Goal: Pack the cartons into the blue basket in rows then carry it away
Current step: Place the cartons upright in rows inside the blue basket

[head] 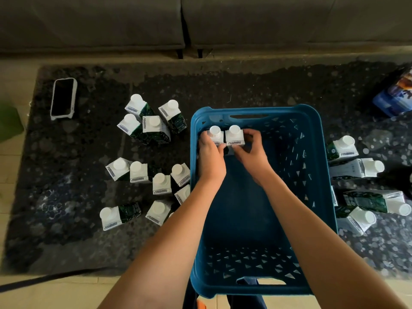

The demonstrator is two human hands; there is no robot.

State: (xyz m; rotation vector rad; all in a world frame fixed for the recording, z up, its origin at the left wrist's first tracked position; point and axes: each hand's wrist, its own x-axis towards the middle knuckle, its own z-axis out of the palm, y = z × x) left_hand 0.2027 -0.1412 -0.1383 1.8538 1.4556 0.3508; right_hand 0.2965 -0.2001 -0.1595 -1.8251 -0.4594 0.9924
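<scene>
A blue basket (316, 175) stands on the dark rug in front of me. Two white-capped cartons stand upright side by side in its far left corner. My left hand (209, 157) grips the left carton (215, 134). My right hand (252, 150) grips the right carton (234, 137). Both arms reach down into the basket. Several more cartons stand on the rug to the left in a far group (153, 121) and a near group (156, 186). Several others lie or lean to the right of the basket (361, 184).
A phone (63, 98) in a white case lies on the rug at far left. A blue packet (394, 97) sits at far right. A grey sofa (200, 23) runs along the back. Light floor borders the rug (66, 219) on the left and near side.
</scene>
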